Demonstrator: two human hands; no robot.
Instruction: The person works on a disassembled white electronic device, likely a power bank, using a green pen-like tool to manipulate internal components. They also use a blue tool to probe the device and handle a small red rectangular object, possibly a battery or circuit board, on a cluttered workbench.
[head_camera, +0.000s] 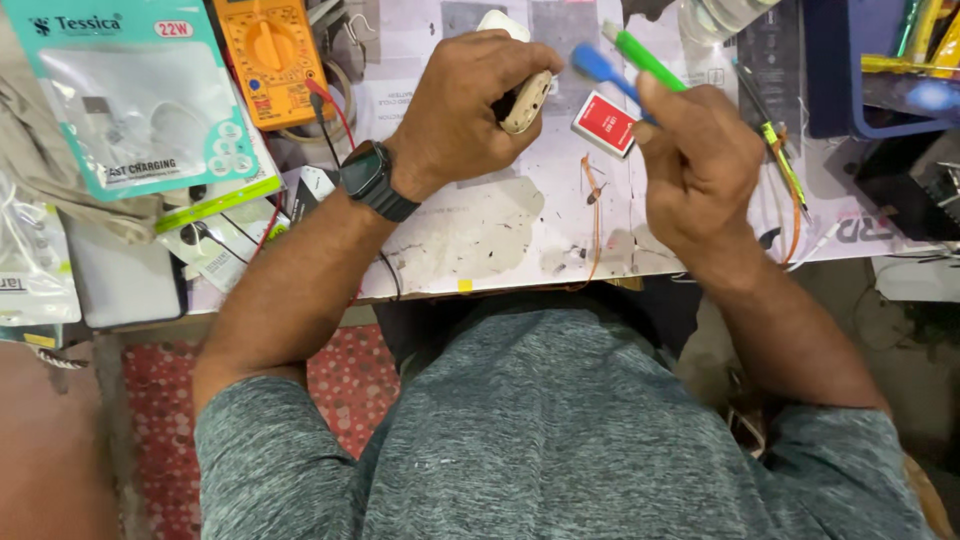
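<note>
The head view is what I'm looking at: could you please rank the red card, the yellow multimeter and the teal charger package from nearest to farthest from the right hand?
From the right hand:
1. Red card, flat on the mat just to its left, almost touching.
2. Yellow multimeter, past the left hand, at the bench's far edge.
3. Teal charger package, farthest, at the far left.

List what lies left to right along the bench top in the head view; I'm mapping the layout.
Teal charger pack → orange multimeter → left hand holding a white device → red box → right hand holding a green tool → blue tray.
</note>
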